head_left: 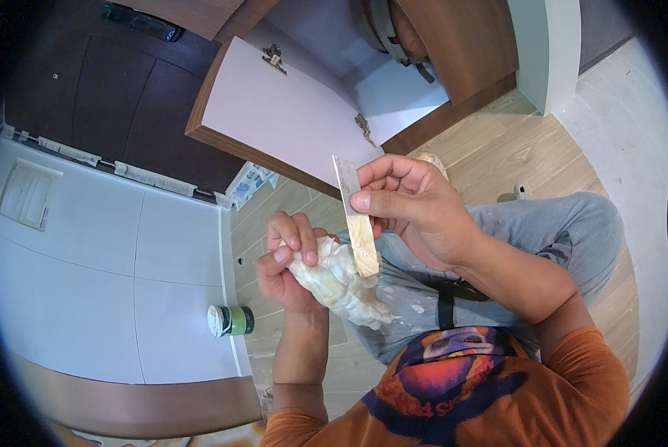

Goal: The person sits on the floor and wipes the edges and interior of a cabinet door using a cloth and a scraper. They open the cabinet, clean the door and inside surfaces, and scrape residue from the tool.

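Observation:
My left hand (pixel 288 261) has its fingers closed on a crumpled, off-white rag (pixel 341 287), which hangs down and to the right over my lap. In my right hand (pixel 412 208), thumb and fingers pinch a narrow flat strip (pixel 358 223). Its upper part is grey and smeared; the lower part is pale yellow, wrinkled like wrapped tape. That lower end touches or overlaps the rag's right edge; I cannot tell which. Pale spots mark my grey trousers (pixel 565 223).
Ahead, a cabinet door (pixel 274 104) stands open on its hinges, with a dark strapped item (pixel 401 33) inside the cabinet. A small tub with a green label (pixel 231 320) is beside the white wall panel (pixel 177 238) at left. Wood-look floor (pixel 520 141) surrounds me.

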